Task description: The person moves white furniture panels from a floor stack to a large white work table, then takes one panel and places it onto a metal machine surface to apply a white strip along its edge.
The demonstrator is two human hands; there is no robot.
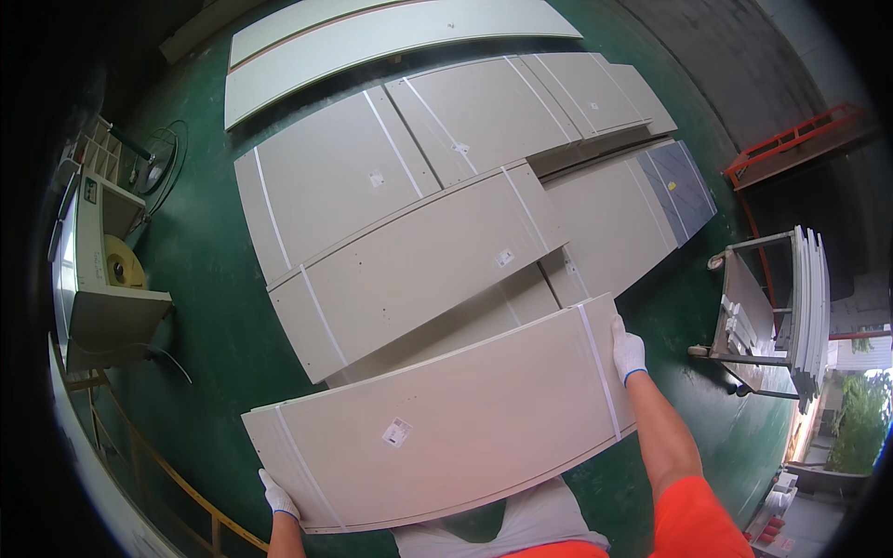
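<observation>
A strapped stack of flat beige panels [484, 409] spans the space in front of my body, with a white strap near each end and a small white label on its top face. My left hand [278, 494], in a white glove, grips the near left end of the stack. At the opposite end, my gloved right hand [627, 350] is closed on the right edge near the far corner. The fingers of both hands are partly hidden by the panels. Just beyond lies another strapped panel stack [419, 265], set at an angle over the panels beneath.
More strapped panels [326, 177] cover the floor ahead, with long white boards [400, 42] behind them. A wheeled cart [758, 316] with upright white strips stands at right, near an orange frame [791, 144]. At left are a beige workbench [116, 307] and a yellow rail [186, 488].
</observation>
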